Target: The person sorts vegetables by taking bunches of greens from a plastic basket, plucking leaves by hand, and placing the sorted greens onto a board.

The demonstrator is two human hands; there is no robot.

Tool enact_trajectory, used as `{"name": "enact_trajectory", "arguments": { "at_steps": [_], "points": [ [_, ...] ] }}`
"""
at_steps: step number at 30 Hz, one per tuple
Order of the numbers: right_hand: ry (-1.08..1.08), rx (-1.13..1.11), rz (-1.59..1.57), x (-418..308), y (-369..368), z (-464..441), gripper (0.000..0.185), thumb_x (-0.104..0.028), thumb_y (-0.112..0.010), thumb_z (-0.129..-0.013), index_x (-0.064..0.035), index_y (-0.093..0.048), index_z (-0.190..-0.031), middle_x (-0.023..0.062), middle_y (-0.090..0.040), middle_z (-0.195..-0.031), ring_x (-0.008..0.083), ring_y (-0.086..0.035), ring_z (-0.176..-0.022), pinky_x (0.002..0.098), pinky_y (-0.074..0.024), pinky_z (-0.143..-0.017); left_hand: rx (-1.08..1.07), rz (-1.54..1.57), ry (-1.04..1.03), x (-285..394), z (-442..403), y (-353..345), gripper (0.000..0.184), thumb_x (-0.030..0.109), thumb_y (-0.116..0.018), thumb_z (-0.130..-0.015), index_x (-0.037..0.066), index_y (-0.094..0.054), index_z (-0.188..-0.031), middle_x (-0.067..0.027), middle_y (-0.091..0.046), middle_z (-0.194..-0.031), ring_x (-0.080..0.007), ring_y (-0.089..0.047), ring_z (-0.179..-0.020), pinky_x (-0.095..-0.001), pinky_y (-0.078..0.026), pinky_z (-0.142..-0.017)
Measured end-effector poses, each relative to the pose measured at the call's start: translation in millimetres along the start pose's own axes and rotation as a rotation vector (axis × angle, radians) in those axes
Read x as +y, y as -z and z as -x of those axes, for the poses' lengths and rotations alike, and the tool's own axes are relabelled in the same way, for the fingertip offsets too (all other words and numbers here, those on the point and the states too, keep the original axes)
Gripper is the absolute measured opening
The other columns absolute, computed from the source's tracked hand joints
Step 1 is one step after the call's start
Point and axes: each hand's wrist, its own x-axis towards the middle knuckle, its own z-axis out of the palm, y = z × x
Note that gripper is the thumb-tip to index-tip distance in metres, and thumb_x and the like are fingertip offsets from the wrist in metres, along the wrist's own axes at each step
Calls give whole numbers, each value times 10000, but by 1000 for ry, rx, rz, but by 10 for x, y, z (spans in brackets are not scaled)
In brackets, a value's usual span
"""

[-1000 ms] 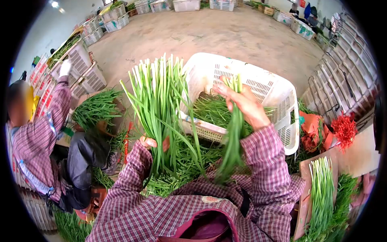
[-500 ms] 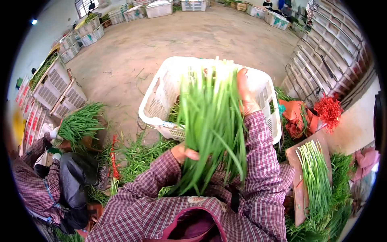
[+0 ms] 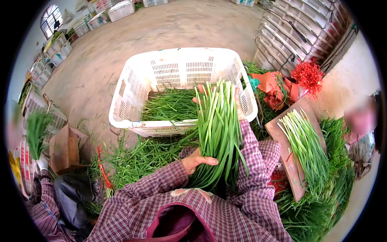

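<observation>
A bunch of garlic chives [image 3: 219,129], pale stem ends upward and green leaves hanging down, is held between my hands in front of the white plastic crate [image 3: 161,54]. My left hand [image 3: 197,161] wraps the leafy lower part, thumb across the front. My right hand [image 3: 241,107] grips the upper part from behind; its fingertips show at the left of the stems and the rest is mostly hidden. Inside the crate lies a layer of green chives [image 3: 171,105]. To my right, another bunch of chives [image 3: 304,149] rests on a brown board [image 3: 278,129].
Loose chives [image 3: 141,159] cover the floor before the crate. Red ties [image 3: 307,78] and an orange cloth [image 3: 272,88] lie at right, near stacked crates [image 3: 298,32]. At left, a co-worker's gloved hand [image 3: 42,162] holds greens beside a brown box [image 3: 66,149].
The view has turned right. The bunch, blurred before, is now steadier and lower against the crate, exposing its contents. The co-worker's greens have moved from the box to a raised hand.
</observation>
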Motion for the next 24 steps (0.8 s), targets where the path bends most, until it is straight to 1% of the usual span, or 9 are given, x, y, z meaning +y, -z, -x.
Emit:
{"name": "enact_trajectory", "arguments": {
  "at_steps": [6,10,13,16,17,19,21,23,24],
  "points": [
    [-15,-286,-144,-65,187,14,650,-565,-552,-846,-137,-449,-1325,195,-447,-1343,415,-519,-1125,543,-495,-879,-54,-215,-14,66,-1,178,863,135,-819,-625,43,-389,-1367,-106,-501,-1309,-231,-452,-1221,-381,-320,-1052],
    [144,-169,-58,-11,213,-19,553,-411,-644,-833,-103,-500,-1270,223,-526,-1247,343,-500,-1183,473,-490,-927,-23,-316,17,201,179,362,927,175,-857,-601,13,-371,-1373,-136,-478,-1334,-235,-446,-1228,-367,-337,-1047],
    [67,-86,-95,-33,76,29,491,-372,-667,-817,-102,-545,-1208,215,-582,-1168,314,-620,-985,444,-560,-796,-15,-391,30,333,347,537,1008,267,-875,-585,-16,-338,-1390,-155,-447,-1363,-231,-429,-1249,-363,-318,-1066],
    [118,33,-27,11,7,53,485,-370,-670,-812,-91,-551,-1191,207,-601,-1137,269,-653,-891,409,-584,-733,-129,-906,-89,433,479,802,1014,345,-831,-642,-58,-286,-1397,-250,-423,-1367,-297,-425,-1266,-378,-311,-1080],
    [107,18,-9,7,3,55,493,-372,-672,-811,-88,-548,-1193,206,-604,-1132,253,-654,-894,397,-588,-726,-60,-915,-17,513,603,803,1073,373,-857,-606,-32,-279,-1414,-213,-399,-1405,-267,-395,-1298,-389,-282,-1094],
    [113,21,-5,14,-28,52,497,-375,-671,-812,-86,-545,-1197,203,-607,-1127,250,-653,-900,393,-588,-726,-104,-1100,-76,700,733,1020,939,337,-851,-624,-11,-391,-1365,-193,-460,-1363,-278,-437,-1266,-411,-306,-1085],
    [119,36,-6,34,-61,65,507,-381,-669,-815,-83,-540,-1204,197,-612,-1116,244,-653,-910,384,-590,-726,38,-1116,-45,940,924,1238,784,281,-843,-643,-13,-495,-1281,-199,-510,-1310,-273,-469,-1237,-413,-345,-1062],
    [87,47,15,44,-96,74,538,-394,-668,-813,-76,-525,-1224,193,-607,-1129,245,-644,-938,380,-581,-755,337,-1227,-79,1215,1104,1373,770,347,-827,-655,-13,-520,-1263,-196,-545,-1273,-299,-482,-1225,-376,-348,-1059],
    [56,56,38,41,-112,66,569,-407,-668,-812,-70,-510,-1243,189,-603,-1142,246,-635,-967,377,-572,-784,591,-1498,-161,1338,1117,1318,777,342,-823,-661,-18,-507,-1273,-212,-538,-1274,-301,-480,-1227,-380,-350,-1057]
  ]
}}
